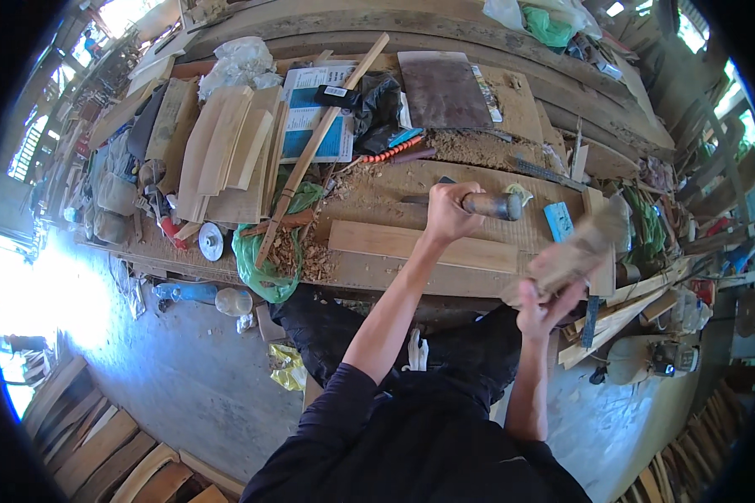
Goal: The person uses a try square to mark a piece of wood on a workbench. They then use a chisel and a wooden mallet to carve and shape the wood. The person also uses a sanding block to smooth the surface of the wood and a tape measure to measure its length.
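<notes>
My left hand [455,211] is closed around a chisel [495,206] with a thick round handle. Its butt end points right and its narrow blade shows to the left, just above the bench. Over the right front edge, my right hand [549,308] grips a thick, club-like piece of wood [575,251], smeared by motion. Below the chisel a long flat board [428,246] lies along the front of the bench. Between the two hands, farther back, is a small blue box [559,222].
Wood shavings [317,256] and a green plastic bag [264,268] lie on the bench front. Stacked boards [226,142], a grinder [164,218] and a cutting disc [211,241] sit left. A dark flat panel [445,90] lies behind. Wood pieces [621,310] stick out at right.
</notes>
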